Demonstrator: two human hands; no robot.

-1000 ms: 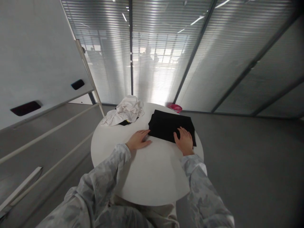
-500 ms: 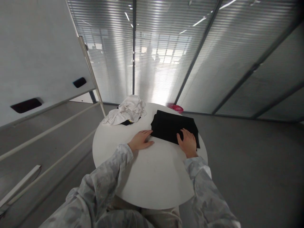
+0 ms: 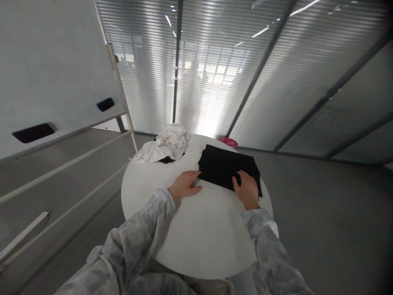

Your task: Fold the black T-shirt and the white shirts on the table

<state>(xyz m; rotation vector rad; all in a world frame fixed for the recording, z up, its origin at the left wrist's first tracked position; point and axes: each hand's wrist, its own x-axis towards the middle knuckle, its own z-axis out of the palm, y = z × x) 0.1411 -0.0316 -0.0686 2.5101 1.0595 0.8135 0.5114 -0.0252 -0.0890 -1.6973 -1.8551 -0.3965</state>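
A black folded cloth (image 3: 225, 164), perhaps a garment, lies flat on the right part of the round white table (image 3: 202, 237). My left hand (image 3: 185, 185) rests on the tabletop with its fingers stretched out, the fingertips at the cloth's left corner. On the cloth's right front part lies my right hand (image 3: 247, 188), open, palm down and fingers spread. What is under the palms is hidden.
At the table's far left lies a crumpled white cloth (image 3: 172, 141) with a black piece (image 3: 166, 159) beneath it. A pink basket (image 3: 229, 142) stands behind the table. A whiteboard on a frame (image 3: 61, 73) is at the left; a glass wall with blinds (image 3: 211, 90) is behind.
The whole view has shifted slightly. Both hands keep about the same place at the black cloth, which lies as before.
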